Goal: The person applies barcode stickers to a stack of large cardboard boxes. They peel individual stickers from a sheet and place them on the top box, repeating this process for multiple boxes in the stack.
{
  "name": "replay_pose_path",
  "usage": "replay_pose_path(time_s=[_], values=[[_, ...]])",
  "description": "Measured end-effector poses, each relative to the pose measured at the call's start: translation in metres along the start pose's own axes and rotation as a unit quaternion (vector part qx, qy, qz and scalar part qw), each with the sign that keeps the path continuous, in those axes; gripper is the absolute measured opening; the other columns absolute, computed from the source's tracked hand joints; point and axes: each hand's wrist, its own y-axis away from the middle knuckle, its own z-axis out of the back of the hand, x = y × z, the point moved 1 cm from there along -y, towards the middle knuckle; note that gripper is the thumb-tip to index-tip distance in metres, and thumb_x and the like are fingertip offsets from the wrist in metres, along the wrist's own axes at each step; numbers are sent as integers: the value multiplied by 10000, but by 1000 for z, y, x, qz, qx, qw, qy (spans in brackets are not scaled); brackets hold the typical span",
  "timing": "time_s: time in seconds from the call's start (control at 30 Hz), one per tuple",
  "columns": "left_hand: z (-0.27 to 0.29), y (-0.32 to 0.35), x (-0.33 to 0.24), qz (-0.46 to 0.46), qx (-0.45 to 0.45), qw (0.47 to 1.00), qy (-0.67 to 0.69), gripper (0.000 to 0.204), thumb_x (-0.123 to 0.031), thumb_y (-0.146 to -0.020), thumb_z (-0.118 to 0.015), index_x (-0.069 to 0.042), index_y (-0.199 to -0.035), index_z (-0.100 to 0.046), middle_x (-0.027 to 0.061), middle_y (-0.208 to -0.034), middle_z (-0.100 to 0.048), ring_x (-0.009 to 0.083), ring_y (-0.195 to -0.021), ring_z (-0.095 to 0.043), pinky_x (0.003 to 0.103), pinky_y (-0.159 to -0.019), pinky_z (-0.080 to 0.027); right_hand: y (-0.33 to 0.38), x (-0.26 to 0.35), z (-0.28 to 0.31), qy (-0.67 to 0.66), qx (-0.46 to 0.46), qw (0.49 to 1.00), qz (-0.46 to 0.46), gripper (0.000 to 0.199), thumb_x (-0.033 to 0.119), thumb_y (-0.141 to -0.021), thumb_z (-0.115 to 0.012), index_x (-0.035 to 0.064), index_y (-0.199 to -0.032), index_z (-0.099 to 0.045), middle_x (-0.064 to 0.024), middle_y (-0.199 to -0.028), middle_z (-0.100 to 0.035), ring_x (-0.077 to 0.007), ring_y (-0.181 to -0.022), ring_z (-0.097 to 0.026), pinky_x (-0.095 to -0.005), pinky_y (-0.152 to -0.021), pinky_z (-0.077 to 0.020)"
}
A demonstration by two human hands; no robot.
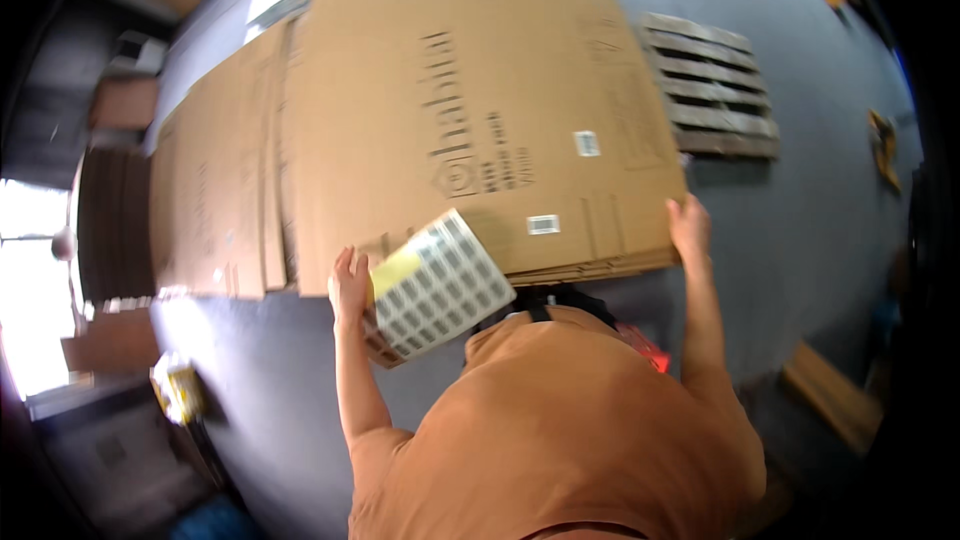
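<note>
Two hands are working the near edge of a big flattened cardboard sheet (470, 110), one at each corner, so that I am steadying its whole width rather than letting it sag or twist. Starting at the left, another flattened cardboard piece (215, 190) is lying on the grey floor (270, 380), partly tucked under the sheet I am handling. My left hand (350, 285) is pressing up against the sheet's near-left corner with fingers mostly extended, and it is also pinning a sheet of labels (435, 285) there, gridded white stickers with a yellow strip along one side, tilted and overlapping the cardboard's edge; how tightly the fingers are closing behind it I cannot tell. The big sheet itself is looking brown, creased with fold lines, printed with dark lettering and carrying two small white stickers. My right hand (690, 225) is gripping the near-right corner, fingers curling over the edge. Further right, a wooden pallet (715, 85) is lying flat on the floor, just beside the sheet's far-right side.
</note>
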Motion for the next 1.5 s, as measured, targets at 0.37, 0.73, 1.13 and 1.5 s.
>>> replay_pose_path(time_s=[0.37,0.73,1.13,1.5], values=[[12,-33,46,162,10,981,-103,501,-389,-919,-493,69,-982,-686,287,-973,-670,421,-970,-641,479,-857,-500,-8,32,39,-60,-43,989,-129,337,288,-931,-597,-32,-1036,-605,-216,-1005,-655,-382,-960,-624,-445,-810,-487],[55,-38,20,145,-111,983,-26,458,-406,-840,-625,14,-1018,-669,257,-993,-668,406,-979,-628,455,-836,-495,-37,-71,-51,-511,267,806,-133,367,142,-918,-640,-37,-1226,-554,-93,-1128,-636,-198,-1003,-613,-327,-856,-495],[23,172,-4,210,-489,846,37,452,-391,-948,-592,44,-1025,-686,157,-933,-705,219,-840,-656,326,-792,-500,-73,76,-210,-594,367,715,-39,848,281,-823,-727,-103,-1440,-291,-251,-1457,-360,-316,-1331,-400,-383,-1110,-330],[-17,190,-10,179,-268,924,207,404,-265,-918,-652,23,-639,-603,-10,-532,-487,58,-506,-411,264,-464,-348,84,384,-291,-580,616,532,32,218,125,-1016,-467,-38,-1150,-518,-164,-1043,-631,-211,-883,-652,-281,-778,-567]])
